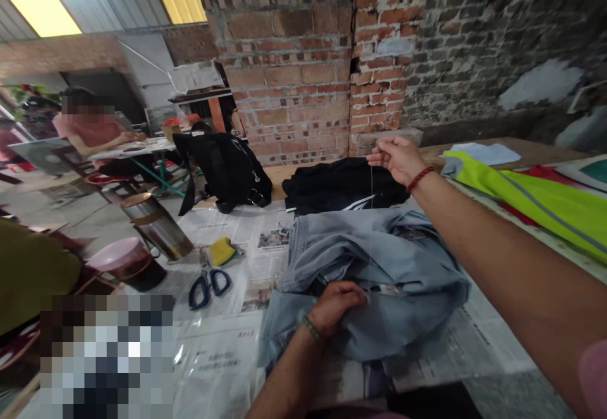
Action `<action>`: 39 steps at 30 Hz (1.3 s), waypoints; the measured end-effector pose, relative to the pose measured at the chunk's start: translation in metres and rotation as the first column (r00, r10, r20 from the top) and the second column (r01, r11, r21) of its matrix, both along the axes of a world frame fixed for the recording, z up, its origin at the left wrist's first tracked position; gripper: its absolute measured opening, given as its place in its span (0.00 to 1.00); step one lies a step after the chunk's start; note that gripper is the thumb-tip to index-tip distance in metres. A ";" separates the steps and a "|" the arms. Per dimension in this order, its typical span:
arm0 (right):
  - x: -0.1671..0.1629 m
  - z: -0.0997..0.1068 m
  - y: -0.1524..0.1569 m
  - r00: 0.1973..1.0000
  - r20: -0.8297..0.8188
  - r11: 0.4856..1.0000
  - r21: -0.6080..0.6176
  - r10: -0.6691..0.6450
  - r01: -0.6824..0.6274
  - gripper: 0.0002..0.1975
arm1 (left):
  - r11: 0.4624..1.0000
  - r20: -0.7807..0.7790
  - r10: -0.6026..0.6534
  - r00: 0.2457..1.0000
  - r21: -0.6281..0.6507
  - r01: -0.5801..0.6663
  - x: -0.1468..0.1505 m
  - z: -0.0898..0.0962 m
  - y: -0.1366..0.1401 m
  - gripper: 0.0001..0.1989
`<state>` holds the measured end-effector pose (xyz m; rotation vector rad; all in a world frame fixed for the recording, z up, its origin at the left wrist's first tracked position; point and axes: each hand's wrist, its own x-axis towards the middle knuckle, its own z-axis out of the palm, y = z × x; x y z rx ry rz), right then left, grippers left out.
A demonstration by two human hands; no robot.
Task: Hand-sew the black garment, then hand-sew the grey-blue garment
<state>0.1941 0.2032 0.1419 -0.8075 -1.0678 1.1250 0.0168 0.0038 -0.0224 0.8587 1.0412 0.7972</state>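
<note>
A crumpled grey-blue garment point(403, 324) lies bunched on the table in front of me. My left hand point(336, 310), with a beaded bracelet on the wrist, is closed on a fold of its cloth. Above the garment, my right hand point(396, 158) is raised and wears a red braided bracelet. Its fingertips are pinched on a thin thread point(372, 236) that runs taut, nearly straight down to the cloth by my left thumb. Whether a needle is between those fingertips is too small to tell.
Newspaper point(222, 349) under clear plastic covers the table. On the left are scissors point(208, 287), a yellow object point(222, 251), a steel flask point(159, 226) and a lidded cup point(130, 264). Behind are a black bag point(227, 169), black clothing point(327, 185) and a hi-vis garment point(545, 201). Someone sits farther back.
</note>
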 end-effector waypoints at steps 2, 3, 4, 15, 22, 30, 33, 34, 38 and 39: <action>0.000 -0.002 -0.003 1.000 -0.005 1.000 -0.010 0.005 -0.006 0.05 | 1.000 -0.012 0.000 1.000 -0.007 0.000 0.000 -0.001 0.001 0.07; 0.000 -0.002 -0.005 1.000 -0.007 1.000 -0.013 0.011 -0.011 0.05 | 1.000 -0.017 -0.002 1.000 -0.012 0.001 0.000 -0.001 0.001 0.07; 0.000 -0.003 -0.009 1.000 -0.010 1.000 -0.014 0.018 -0.018 0.04 | 1.000 -0.020 -0.004 1.000 -0.015 0.004 0.000 -0.001 0.001 0.07; -0.007 -0.152 -0.162 0.901 0.339 0.945 -0.272 0.271 -0.183 0.11 | 0.999 -0.063 0.007 0.998 0.044 -0.005 0.004 0.002 0.000 0.10; 0.010 -0.194 -0.175 0.766 0.636 0.994 -0.108 0.089 -0.026 0.10 | 0.988 -0.207 -0.047 0.977 0.138 0.076 0.012 0.007 0.004 0.10; 0.011 -0.196 -0.173 0.788 0.604 0.988 -0.153 0.117 -0.030 0.10 | 0.915 -0.571 -0.174 0.802 0.208 0.346 -0.016 0.028 0.007 0.07; 0.011 -0.198 -0.173 0.781 0.615 0.989 -0.142 0.110 -0.028 0.10 | 0.907 -0.586 -0.197 0.786 0.196 0.374 -0.021 0.028 0.003 0.09; 0.011 -0.198 -0.174 0.774 0.625 0.991 -0.135 0.102 -0.021 0.10 | 0.908 -0.576 -0.212 0.789 0.183 0.378 -0.020 0.026 0.001 0.10; 0.011 -0.197 -0.175 0.754 0.653 0.994 -0.105 0.071 -0.002 0.10 | 0.924 -0.504 -0.200 0.840 0.189 0.334 -0.015 0.014 -0.004 0.14; 0.010 -0.197 -0.175 0.760 0.646 0.994 -0.105 0.073 -0.006 0.10 | 0.932 -0.483 -0.176 0.858 0.198 0.303 -0.014 0.011 -0.005 0.14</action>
